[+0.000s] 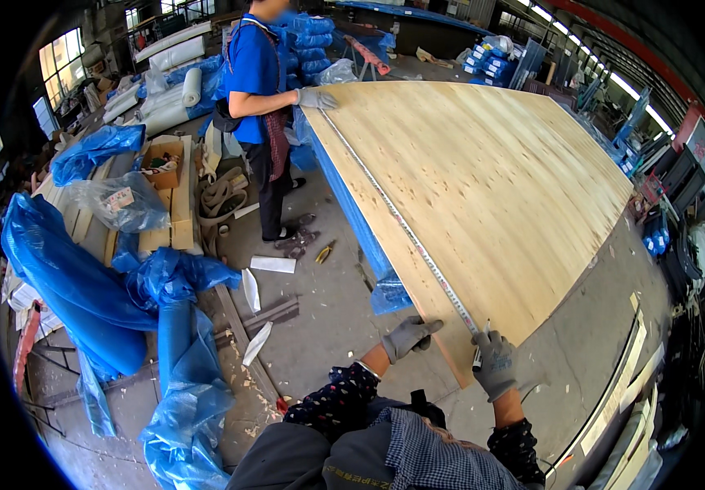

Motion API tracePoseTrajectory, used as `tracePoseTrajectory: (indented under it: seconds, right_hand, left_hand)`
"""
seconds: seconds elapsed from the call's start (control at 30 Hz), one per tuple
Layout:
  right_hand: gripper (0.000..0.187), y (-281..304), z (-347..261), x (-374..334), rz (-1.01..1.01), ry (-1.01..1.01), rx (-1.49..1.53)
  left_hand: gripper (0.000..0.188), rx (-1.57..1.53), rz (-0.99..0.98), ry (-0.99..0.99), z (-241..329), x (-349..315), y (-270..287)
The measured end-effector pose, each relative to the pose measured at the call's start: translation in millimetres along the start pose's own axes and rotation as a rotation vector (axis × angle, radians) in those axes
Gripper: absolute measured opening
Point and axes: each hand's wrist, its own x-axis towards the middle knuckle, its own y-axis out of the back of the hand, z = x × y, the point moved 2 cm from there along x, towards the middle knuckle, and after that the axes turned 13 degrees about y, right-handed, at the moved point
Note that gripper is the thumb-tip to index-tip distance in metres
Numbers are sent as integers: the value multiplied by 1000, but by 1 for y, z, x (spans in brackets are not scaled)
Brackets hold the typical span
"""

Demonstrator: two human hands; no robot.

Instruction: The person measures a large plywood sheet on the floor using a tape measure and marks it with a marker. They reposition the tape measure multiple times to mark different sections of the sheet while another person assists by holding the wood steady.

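Observation:
A large pale plywood sheet [483, 188] lies in front of me, raised above the floor. A tape measure [401, 220] is stretched along its left side, from the far corner to the near edge. My right hand [495, 366], in a grey glove, is closed at the near edge by the tape's end, holding a slim black-and-white marker [477, 359]. My left hand [411, 337], also gloved, is closed at the sheet's left edge near the corner, fingertips over the wood. At the far left corner, a co-worker's gloved hand [316, 99] rests on the sheet beside the tape.
The co-worker in a blue shirt [251, 73] stands at the far left. Blue plastic film [83, 286] and a cardboard box [163, 167] on boards fill the left. Yellow-handled pliers [325, 252] and white strips [272, 264] lie on the floor. Long wooden strips [614, 392] lie at right.

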Motion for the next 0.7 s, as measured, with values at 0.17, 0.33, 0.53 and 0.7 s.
tracePoseTrajectory:
  seconds: [0.17, 0.33, 0.53, 0.7]
  right_hand:
    - [38, 1, -4, 0, 22, 1, 25]
    - [33, 10, -4, -1, -26, 5, -1]
    - [32, 12, 0, -2, -17, 30, 27]
    - [23, -1, 15, -10, -10, 22, -27]
  left_hand:
    - [37, -28, 16, 3, -7, 2, 0]
    - [48, 75, -40, 68, -9, 4, 5]
    - [45, 277, -18, -141, 46, -60, 37]
    - [59, 286, 179, -810, 171, -156, -7]
